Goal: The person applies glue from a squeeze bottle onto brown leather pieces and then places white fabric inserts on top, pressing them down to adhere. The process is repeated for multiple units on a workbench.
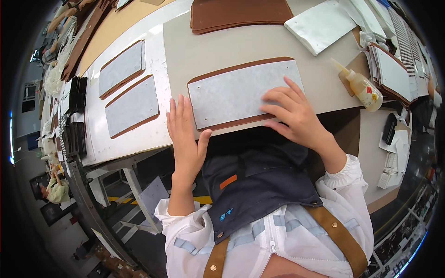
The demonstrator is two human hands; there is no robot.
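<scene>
Item, as seen from where I stand: one large white-faced panel [236, 95], brown along its long edges, lying flat on a grey work surface [178, 51] between the left and right fingers.
Left hand [184, 132]: fingers straight and nearly side by side, thumb apart, at the panel's left end; whether they touch it, I cannot tell.
Right hand [296, 116]: fingers spread and bent over the panel's right part; contact unclear.
Left of the left fingers: two smaller white-faced panels [133, 107].
Beyond both hands' fingers: a brown stack [238, 17].
Right of the right fingers: a yellowish nozzle bottle [366, 90].
</scene>
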